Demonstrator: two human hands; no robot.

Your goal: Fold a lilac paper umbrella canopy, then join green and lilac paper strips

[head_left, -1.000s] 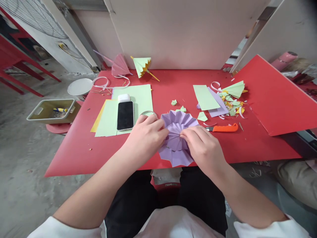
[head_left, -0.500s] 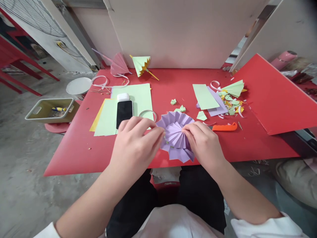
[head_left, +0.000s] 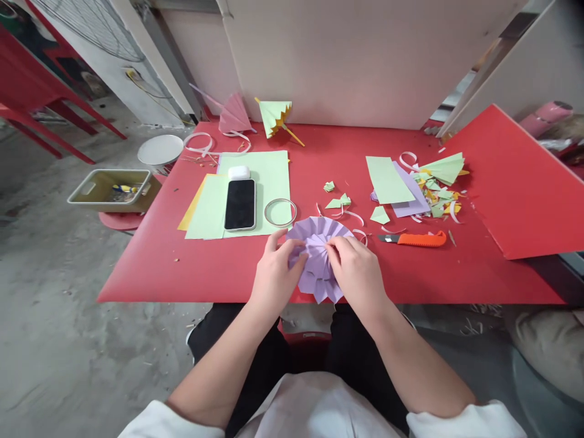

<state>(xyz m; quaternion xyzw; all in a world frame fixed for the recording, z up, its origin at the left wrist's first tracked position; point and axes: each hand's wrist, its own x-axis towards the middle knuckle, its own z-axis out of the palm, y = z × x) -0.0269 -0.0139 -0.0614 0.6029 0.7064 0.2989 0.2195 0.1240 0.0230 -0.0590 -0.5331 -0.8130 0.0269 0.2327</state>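
Presently | pleated purple paper [head_left: 318, 234] held between left hand [head_left: 275, 275] and right hand [head_left: 359, 272], frame centre | fingers [head_left: 295, 246] of both pinching its folds

Folded paper [head_left: 319, 234] lies at the near edge of the desk [head_left: 182, 267], a knife [head_left: 417, 239] to its right. Toward the left edge a phone [head_left: 240, 204] lies on sheets [head_left: 269, 176], a ring [head_left: 280, 213] just beside.

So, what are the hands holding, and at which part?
Both hold the pleated purple paper disc: the left hand grips its left side, the right hand pinches folds near the centre.
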